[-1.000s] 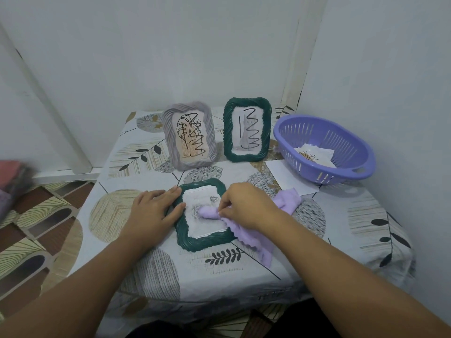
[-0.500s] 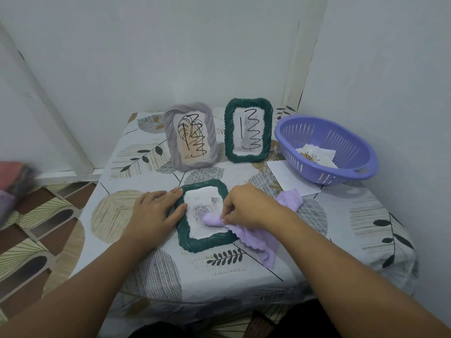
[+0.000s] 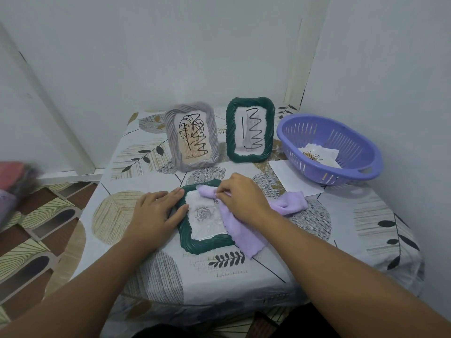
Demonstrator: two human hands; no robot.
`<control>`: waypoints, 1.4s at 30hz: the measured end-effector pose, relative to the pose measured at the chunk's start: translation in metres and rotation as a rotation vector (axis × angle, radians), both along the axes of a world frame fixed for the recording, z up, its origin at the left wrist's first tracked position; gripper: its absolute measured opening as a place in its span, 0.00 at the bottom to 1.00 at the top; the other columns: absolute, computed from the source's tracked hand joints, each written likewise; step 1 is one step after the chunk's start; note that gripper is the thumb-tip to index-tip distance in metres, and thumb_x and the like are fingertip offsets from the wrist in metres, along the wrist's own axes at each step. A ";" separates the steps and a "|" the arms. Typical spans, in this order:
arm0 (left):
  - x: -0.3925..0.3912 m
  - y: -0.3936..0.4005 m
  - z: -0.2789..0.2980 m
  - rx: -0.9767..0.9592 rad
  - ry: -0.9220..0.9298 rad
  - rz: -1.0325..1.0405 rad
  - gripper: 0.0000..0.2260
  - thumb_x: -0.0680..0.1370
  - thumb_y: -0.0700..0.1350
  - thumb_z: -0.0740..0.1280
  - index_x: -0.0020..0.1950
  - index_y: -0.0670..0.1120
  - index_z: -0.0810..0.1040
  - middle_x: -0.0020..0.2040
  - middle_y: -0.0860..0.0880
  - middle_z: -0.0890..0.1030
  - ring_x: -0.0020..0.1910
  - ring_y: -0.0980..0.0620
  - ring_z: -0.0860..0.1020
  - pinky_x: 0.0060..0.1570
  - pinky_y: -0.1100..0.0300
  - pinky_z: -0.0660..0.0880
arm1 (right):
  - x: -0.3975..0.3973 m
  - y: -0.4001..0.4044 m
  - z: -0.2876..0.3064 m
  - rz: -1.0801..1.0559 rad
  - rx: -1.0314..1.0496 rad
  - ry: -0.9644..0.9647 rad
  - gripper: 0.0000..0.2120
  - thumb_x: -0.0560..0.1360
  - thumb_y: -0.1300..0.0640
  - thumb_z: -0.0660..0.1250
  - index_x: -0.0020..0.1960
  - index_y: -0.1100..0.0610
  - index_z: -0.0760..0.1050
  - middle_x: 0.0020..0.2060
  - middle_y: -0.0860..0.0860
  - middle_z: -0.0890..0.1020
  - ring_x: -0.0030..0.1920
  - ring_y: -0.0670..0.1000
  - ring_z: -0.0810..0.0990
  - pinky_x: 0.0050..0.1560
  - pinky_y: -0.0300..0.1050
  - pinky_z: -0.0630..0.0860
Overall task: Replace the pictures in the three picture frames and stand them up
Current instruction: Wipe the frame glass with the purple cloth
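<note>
A dark green picture frame with a twisted rope-like border is laid flat, face up, on the near middle of the counter. A pale grey picture of a rose is seen behind its front. The left edge of this frame is pressed down by the left hand, whose fingers are laid out straight and flat, the fingertips resting on the green border. A lilac cloth is pinched between the curled fingers and thumb of the right hand and is held against the upper part of the frame's front; the rest of the cloth is spread over the frame's right edge and onto the counter, with one end bunched to the right of the wrist.

Behind the flat frame, two more frames are stood upright near the wall. A grey twisted frame is on the left, tilted slightly back, with a leaf drawing overlaid by black scribbles. A second dark green frame is just beside it on the right, also marked with a black zigzag line.

To the right, a purple slotted plastic basket is set near the wall, with a white sheet bearing a flower drawing inside it. A plain white sheet of paper is laid on the counter, partly under the basket's near rim. The counter is covered by a cloth printed with leaves and hatched circles.
</note>
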State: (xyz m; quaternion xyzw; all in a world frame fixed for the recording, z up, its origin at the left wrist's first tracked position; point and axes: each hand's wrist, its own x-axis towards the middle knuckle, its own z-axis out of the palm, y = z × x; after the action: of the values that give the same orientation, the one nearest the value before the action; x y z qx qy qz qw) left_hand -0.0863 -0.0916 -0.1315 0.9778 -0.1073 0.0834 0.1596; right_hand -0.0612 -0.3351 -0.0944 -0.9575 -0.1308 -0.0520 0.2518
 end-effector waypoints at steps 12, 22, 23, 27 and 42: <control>-0.002 -0.002 0.004 -0.001 0.038 0.004 0.32 0.77 0.69 0.48 0.77 0.58 0.69 0.75 0.59 0.72 0.72 0.53 0.68 0.74 0.46 0.58 | -0.008 -0.062 0.004 -0.218 -0.066 0.004 0.07 0.78 0.54 0.67 0.49 0.46 0.83 0.49 0.48 0.77 0.50 0.52 0.78 0.46 0.47 0.73; -0.005 -0.005 0.010 0.022 0.091 0.027 0.35 0.76 0.71 0.45 0.79 0.59 0.66 0.76 0.60 0.70 0.74 0.53 0.66 0.77 0.47 0.52 | -0.018 -0.022 0.023 -0.090 -0.195 -0.269 0.11 0.82 0.53 0.61 0.54 0.53 0.82 0.50 0.53 0.77 0.51 0.57 0.74 0.51 0.52 0.73; -0.006 -0.006 0.011 0.035 0.099 0.029 0.35 0.75 0.71 0.44 0.79 0.59 0.65 0.76 0.59 0.70 0.74 0.53 0.66 0.76 0.47 0.52 | -0.020 -0.017 0.024 -0.048 -0.095 -0.167 0.12 0.82 0.53 0.60 0.56 0.53 0.81 0.49 0.53 0.77 0.50 0.57 0.76 0.52 0.52 0.74; -0.013 -0.013 0.027 0.181 0.047 0.090 0.36 0.75 0.71 0.44 0.75 0.55 0.71 0.68 0.55 0.78 0.67 0.48 0.71 0.68 0.48 0.62 | -0.024 -0.005 0.019 -0.085 -0.042 0.161 0.16 0.82 0.48 0.60 0.63 0.55 0.75 0.56 0.56 0.79 0.59 0.59 0.77 0.57 0.51 0.73; -0.018 -0.054 0.054 -0.807 0.482 0.513 0.13 0.81 0.51 0.67 0.60 0.47 0.71 0.53 0.45 0.80 0.50 0.47 0.80 0.47 0.52 0.78 | -0.019 0.006 0.017 -0.299 0.557 0.585 0.18 0.78 0.48 0.67 0.60 0.60 0.70 0.52 0.53 0.77 0.52 0.52 0.75 0.51 0.45 0.72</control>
State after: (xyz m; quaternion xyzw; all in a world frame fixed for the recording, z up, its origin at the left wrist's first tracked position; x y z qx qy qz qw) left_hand -0.1046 -0.1458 -0.0774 0.8250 0.2153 -0.0728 0.5174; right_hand -0.0798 -0.3295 -0.0774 -0.8358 0.1054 0.1524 0.5168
